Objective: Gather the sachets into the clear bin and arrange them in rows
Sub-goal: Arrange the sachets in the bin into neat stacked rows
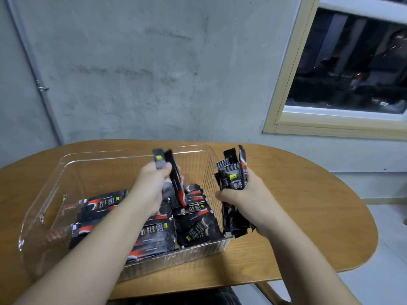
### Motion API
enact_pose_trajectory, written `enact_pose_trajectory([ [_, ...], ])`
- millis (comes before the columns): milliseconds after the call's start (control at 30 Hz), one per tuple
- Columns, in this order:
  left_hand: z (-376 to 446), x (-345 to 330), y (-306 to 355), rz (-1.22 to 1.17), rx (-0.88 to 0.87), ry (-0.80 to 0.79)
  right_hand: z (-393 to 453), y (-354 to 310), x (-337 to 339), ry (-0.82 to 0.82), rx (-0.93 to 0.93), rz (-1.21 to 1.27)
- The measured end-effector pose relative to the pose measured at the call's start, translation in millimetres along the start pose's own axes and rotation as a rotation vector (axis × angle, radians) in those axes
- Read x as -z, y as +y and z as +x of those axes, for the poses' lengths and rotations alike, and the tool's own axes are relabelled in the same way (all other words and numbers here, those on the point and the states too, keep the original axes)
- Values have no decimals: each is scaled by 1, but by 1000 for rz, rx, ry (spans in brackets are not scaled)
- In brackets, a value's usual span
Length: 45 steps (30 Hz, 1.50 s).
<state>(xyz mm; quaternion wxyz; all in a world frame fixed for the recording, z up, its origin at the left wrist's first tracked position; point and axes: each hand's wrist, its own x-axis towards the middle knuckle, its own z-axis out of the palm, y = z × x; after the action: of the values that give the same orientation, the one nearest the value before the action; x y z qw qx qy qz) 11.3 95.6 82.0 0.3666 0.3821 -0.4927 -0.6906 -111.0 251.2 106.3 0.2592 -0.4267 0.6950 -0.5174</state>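
Observation:
A clear plastic bin (50,199) stands on the wooden table (297,205). Several black-and-red sachets (198,232) lie flat in its near and right part. My left hand (152,186) is over the bin and grips a few upright sachets (176,183), their tops blurred. My right hand (244,199) is just outside the bin's right wall and grips a thick upright bundle of sachets (231,172), whose lower ends reach the table.
The far left part of the bin shows bare floor. A grey wall stands close behind the table. A window (352,69) is at the upper right. The table's rounded right end lies beyond my right hand.

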Motion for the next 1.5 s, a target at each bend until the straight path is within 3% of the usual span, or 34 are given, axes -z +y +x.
enact_pose_trajectory([
  [100, -7, 0, -28, 404, -39, -48, -6, 0, 15, 82, -14, 12],
  [233, -10, -1, -35, 743, -163, -122, -13, 17, 38, 214, -24, 16],
  [333, -12, -7, -40, 990, -153, -253, -13, 38, 51, 273, -44, 16],
  [567, -18, -20, -61, 1224, -23, -511, 9, 95, 38, 300, -108, -26],
  [667, -18, -21, -69, 1358, -38, -503, 17, 116, 25, 338, -63, -29],
  [833, -15, -24, -75, 1651, -204, -387, 29, 140, 16, 392, -27, 43],
  [1167, -11, -9, -89, 1684, -421, -205, 28, 158, 7, 410, 29, 168],
  [1500, -8, -17, -82, 1738, -323, -248, 32, 162, 9, 396, 34, 299],
])
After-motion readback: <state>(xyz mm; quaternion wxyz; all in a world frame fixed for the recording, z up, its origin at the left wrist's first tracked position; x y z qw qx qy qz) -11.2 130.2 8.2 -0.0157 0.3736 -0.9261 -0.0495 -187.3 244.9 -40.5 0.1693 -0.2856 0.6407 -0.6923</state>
